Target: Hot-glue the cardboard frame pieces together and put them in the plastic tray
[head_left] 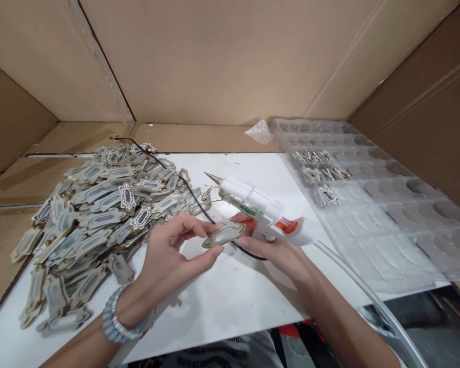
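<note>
Between the thumb and fingers of my left hand is a flat, frame-shaped plate with a pale oval centre and scalloped ends. My right hand grips a white hot glue gun with an orange trigger; its metal nozzle points up and to the left, above the plate. The right thumb reaches the plate's right end. A clear glue stick trails from the gun's back toward the lower right. To the left lies a heap of similar plates, several with white patterned faces up.
On the right stands a clear compartment tray, with small metallic pieces in some left compartments. A black cord crosses the heap and runs under my hands. Cardboard walls surround the white work surface. A plastic scrap lies behind.
</note>
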Demonstrator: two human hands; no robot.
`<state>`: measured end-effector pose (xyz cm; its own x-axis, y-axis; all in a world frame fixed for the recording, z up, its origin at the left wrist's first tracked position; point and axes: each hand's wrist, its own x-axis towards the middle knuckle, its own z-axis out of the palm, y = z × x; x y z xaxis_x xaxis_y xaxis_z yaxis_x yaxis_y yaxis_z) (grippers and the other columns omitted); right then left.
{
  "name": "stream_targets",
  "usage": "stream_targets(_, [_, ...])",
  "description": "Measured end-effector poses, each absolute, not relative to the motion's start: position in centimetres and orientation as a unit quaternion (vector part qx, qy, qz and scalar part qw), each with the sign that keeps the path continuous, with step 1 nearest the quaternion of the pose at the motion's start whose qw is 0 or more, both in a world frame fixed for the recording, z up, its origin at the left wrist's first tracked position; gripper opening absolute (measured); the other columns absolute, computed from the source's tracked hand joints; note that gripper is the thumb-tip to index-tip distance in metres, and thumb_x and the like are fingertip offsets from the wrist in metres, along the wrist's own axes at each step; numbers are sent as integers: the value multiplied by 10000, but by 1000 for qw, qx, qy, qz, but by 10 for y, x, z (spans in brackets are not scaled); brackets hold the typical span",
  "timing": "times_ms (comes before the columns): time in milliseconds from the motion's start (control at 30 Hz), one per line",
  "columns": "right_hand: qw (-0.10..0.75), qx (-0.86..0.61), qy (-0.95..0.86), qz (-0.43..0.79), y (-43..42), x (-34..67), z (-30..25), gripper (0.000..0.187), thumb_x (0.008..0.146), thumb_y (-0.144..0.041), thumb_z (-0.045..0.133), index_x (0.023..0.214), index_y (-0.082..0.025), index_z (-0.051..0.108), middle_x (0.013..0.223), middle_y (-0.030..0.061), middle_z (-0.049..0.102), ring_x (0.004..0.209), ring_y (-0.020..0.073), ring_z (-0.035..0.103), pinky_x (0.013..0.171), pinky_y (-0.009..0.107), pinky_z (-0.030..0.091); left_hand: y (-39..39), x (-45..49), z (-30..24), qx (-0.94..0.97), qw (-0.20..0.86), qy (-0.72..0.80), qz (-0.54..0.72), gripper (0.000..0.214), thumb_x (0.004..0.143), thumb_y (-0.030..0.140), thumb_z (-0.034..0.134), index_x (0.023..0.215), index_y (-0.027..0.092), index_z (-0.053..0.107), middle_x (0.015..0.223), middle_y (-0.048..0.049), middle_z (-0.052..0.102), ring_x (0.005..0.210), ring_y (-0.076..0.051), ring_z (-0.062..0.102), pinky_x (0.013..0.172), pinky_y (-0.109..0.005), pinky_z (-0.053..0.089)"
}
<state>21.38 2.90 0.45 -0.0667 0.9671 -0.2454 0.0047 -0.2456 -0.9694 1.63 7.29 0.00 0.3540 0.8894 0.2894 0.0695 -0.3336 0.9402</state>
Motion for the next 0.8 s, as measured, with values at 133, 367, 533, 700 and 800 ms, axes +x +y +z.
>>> stream_targets(133, [434, -532, -458, 565, 29, 213, 5, 380, 733, -432, 771, 1059, -252, 696, 870, 38, 717, 871, 245, 684, 759, 380, 580, 72, 17, -1, 660, 492, 346, 451, 244, 661, 113, 798, 734, 210, 586, 815, 14, 739, 844, -126, 719, 794, -200, 579])
stream_targets(367, [478, -461, -483, 571, 33, 215, -1, 380, 680, -446, 814, 940, -226, 646, 804, 9, 684, 748, 181, 670, 661, 296, 559, 78, 22, -2, 296, 863, 316, 258, 346, 756, 491, 767, 871, 190, 642, 829, -21, 730, 726, -113, 694, 680, -206, 584])
stream_targets(533, [393, -429, -518, 627, 32, 216, -6, 388, 717, -556, 755, 809, -217, 591, 642, -16, 606, 606, 151, 599, 577, 284, 525, 75, 23, -2, 171, 942, 261, 123, 395, 715, 426, 821, 981, 169, 684, 875, -55, 740, 743, -126, 710, 697, -199, 591])
stream_targets(700, [371, -441, -552, 603, 31, 214, -8, 384, 721, -568, 722, 742, -226, 549, 606, -22, 549, 553, 145, 544, 515, 284, 497, 68, 21, -3, 182, 947, 231, 127, 377, 735, 354, 820, 1068, 240, 687, 838, -5, 723, 682, -91, 679, 713, -203, 589])
stream_targets(800, [349, -436, -561, 610, 31, 211, -8, 378, 718, -560, 709, 698, -232, 524, 582, -25, 513, 525, 137, 504, 484, 279, 469, 66, 21, -5, 189, 950, 223, 107, 428, 727, 377, 824, 1107, 254, 672, 802, 2, 712, 637, -83, 674, 694, -191, 581])
